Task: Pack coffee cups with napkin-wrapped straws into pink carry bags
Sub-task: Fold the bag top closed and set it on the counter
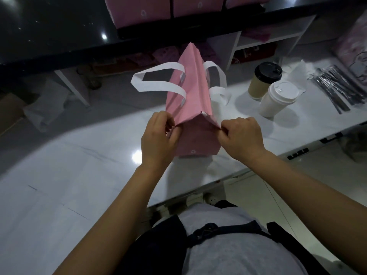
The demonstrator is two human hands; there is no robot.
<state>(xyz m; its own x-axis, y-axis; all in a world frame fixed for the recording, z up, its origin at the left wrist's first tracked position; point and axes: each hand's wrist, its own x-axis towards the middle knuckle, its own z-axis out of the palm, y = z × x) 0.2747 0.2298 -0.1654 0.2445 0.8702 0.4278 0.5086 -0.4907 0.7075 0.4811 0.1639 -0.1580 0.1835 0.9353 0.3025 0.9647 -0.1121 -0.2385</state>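
A pink carry bag [190, 92] with white handles stands on the white counter [79, 175], its top folded nearly flat. My left hand [158, 135] pinches the bag's near left top corner. At the near right top corner my right hand [242, 135] pinches the edge. To the right stand two cups: a brown paper cup with a black lid [264, 80] and a white cup with a white lid [278, 100]. Wrapped straws [335, 90] lie in a pile at the far right, and a white napkin [299, 72] sits behind the cups.
More pink bags [168, 8] stand on the dark counter at the back. White shelving [264, 38] holds pink items behind the counter. A packet with a pink print [353, 50] lies at the far right edge. The counter's front edge runs close to my body.
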